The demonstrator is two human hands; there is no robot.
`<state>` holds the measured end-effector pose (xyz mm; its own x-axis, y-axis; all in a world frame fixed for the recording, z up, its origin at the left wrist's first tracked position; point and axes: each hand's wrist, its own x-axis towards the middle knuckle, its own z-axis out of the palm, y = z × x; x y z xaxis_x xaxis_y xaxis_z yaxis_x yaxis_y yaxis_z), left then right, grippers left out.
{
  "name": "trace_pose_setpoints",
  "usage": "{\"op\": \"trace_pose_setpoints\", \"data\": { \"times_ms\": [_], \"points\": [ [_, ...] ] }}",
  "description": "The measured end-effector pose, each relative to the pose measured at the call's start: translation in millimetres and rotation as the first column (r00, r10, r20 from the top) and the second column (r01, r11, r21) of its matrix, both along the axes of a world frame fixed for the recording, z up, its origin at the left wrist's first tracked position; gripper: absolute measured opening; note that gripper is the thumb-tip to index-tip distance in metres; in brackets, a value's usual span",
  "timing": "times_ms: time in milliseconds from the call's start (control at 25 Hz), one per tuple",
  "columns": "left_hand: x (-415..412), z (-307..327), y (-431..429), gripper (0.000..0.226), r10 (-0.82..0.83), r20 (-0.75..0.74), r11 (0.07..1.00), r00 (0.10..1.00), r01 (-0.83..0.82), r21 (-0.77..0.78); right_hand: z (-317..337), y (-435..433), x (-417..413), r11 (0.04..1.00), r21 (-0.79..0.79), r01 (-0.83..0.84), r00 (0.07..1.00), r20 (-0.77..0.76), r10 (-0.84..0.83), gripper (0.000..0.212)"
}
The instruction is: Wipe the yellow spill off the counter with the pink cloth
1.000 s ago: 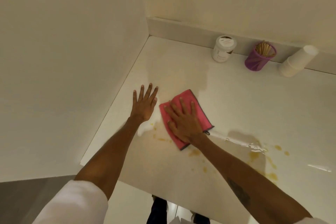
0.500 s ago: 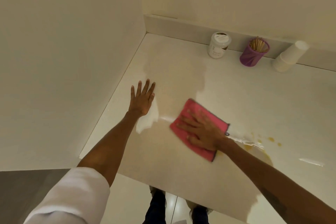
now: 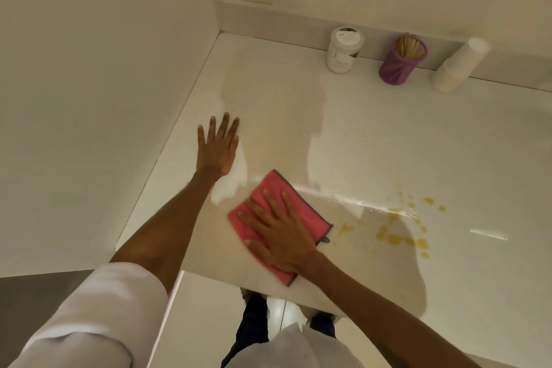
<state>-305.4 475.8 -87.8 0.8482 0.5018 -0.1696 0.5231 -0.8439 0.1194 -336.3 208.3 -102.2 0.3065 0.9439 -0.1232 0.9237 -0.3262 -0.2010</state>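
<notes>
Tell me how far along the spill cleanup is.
Partway. Done: the counter around the left hand shows no yellow. In hand: the right hand lies flat on the pink cloth, pressing it to the counter. Left: the yellow spill, drops and smears to the right of the cloth, is not yet wiped.

Looks like a pantry or coffee corner in a home or office, can't tell which. White glossy table (image 3: 388,134) runs into a plain cream wall corner with a low backsplash (image 3: 268,19); along the far edge stand a white lidded jar (image 3: 343,51), a purple holder of wooden sticks (image 3: 400,64) and a leaning stack of white paper cups (image 3: 457,67). Yellow spill (image 3: 400,237) sits on the near right of the table, pale tiled floor (image 3: 209,308) below.
</notes>
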Motion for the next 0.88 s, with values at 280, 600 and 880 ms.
{"op": "trace_pose_setpoints", "data": {
  "times_ms": [280,600,880],
  "points": [
    [4,-1,-8,0.054,0.054,0.032,0.998,0.998,-0.053,-0.033,4,-110,124,0.900,-0.041,0.433,0.901,0.059,-0.431,0.062],
    [4,-14,-4,0.054,0.068,0.066,0.998,0.995,-0.068,-0.003,12,-4,132,0.909,0.038,0.416,0.909,-0.010,-0.416,0.058],
    [10,-13,-11,0.053,0.061,0.091,0.998,0.994,-0.061,0.000,0,-117,33,0.961,0.001,0.277,0.961,-0.006,-0.277,0.062]
  ]
}}
